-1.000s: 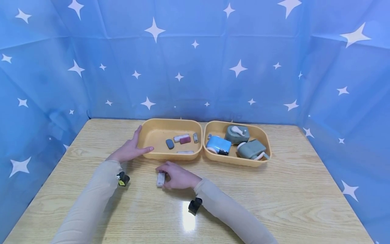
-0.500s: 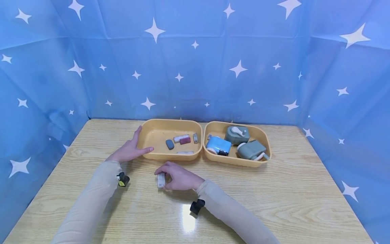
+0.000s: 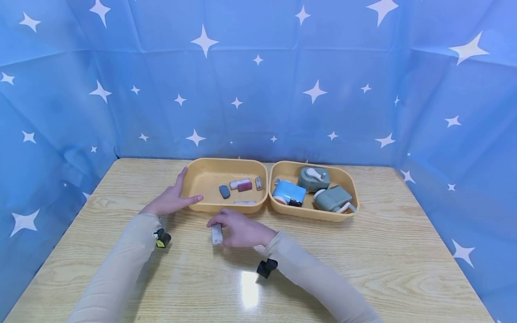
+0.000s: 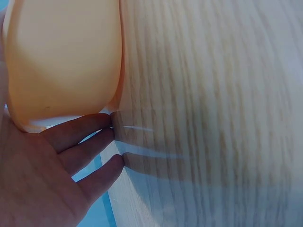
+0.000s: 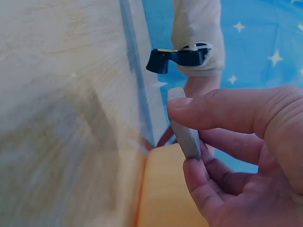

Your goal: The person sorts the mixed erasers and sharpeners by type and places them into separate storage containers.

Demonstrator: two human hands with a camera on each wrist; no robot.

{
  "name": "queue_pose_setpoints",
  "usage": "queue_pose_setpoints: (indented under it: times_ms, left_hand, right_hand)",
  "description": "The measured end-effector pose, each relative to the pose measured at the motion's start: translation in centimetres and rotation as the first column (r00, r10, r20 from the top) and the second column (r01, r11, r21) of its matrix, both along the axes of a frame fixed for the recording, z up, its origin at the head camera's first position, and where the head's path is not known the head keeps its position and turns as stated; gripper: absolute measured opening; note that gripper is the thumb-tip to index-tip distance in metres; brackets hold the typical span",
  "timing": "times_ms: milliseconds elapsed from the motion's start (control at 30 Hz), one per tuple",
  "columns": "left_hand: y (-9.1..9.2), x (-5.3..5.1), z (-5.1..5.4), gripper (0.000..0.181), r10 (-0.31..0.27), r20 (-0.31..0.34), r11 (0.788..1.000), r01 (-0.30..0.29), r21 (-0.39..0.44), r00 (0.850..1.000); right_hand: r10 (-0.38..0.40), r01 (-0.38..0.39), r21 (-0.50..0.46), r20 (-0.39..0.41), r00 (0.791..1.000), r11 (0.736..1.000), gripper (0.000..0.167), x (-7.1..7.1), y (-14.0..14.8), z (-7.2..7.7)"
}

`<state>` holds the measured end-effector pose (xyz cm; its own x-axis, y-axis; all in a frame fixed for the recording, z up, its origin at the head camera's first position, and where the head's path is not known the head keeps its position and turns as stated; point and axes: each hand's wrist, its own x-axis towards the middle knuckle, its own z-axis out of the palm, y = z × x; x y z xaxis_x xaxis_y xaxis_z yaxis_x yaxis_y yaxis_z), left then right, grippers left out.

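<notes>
My right hand point(image 3: 244, 229) pinches a small grey-white eraser point(image 3: 216, 233), raised a little off the table in front of the left bin. In the right wrist view the eraser point(image 5: 187, 135) is a thin tapered slab between thumb and fingers. My left hand point(image 3: 170, 197) rests against the left end of the yellow bin point(image 3: 195, 168), its fingers fairly straight along the wall and the thumb by the front rim. In the left wrist view, fingers point(image 4: 75, 142) lie beside the bin's rounded end. Inside that bin are several small pieces, among them a blue eraser point(image 3: 225, 192) and a maroon one point(image 3: 244, 186).
A second yellow bin point(image 3: 311, 214) stands at the right of the first, close beside it. It holds two grey-green crank pencil sharpeners point(image 3: 313, 181) and a blue one point(image 3: 290, 192). Blue star-patterned cloth point(image 3: 258, 80) surrounds the wooden table point(image 3: 363, 260) at back and sides.
My right hand has lifted the eraser off the table and moved it slightly right and toward the bin. The left hand has stayed in place.
</notes>
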<state>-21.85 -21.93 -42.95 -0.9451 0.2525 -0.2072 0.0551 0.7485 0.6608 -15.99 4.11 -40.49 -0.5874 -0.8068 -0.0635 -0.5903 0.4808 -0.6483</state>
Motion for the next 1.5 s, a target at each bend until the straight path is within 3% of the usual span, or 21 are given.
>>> queue_pose_setpoints:
  times_ms: [500, 733, 1033, 1367, 1500]
  left_hand:
    - [-0.2, -0.3, -0.1, 0.116, -0.002, -0.007, 1.0, 0.002, -0.013, 1.0]
    - [0.0, -0.3, -0.1, 0.116, -0.002, -0.006, 1.0, 0.002, -0.026, 1.0]
    - [0.1, -0.1, 0.1, 0.115, 0.002, -0.003, 1.0, -0.002, -0.019, 1.0]
    - [0.0, -0.1, 0.1, 0.115, -0.005, 0.006, 1.0, 0.005, -0.011, 1.0]
    - [0.0, -0.1, 0.2, 0.115, -0.008, -0.002, 1.0, 0.008, -0.008, 1.0]
  right_hand:
    - [0.05, -0.045, 0.065, -0.072, 0.996, 0.997, 0.047, -0.9, 2.0, 3.3]
    - [0.063, -0.061, 0.027, -0.094, 0.994, 0.998, 0.046, -1.9, 2.7, 4.5]
    - [0.034, -0.035, -0.021, -0.034, 0.999, 0.999, 0.045, -3.1, 3.1, 5.7]
    - [-0.048, 0.052, -0.046, 0.096, 0.994, 0.998, 0.048, -4.5, 3.5, 5.7]
    - [-0.071, 0.074, -0.027, 0.102, 0.992, 0.997, 0.049, -5.1, 3.5, 5.9]
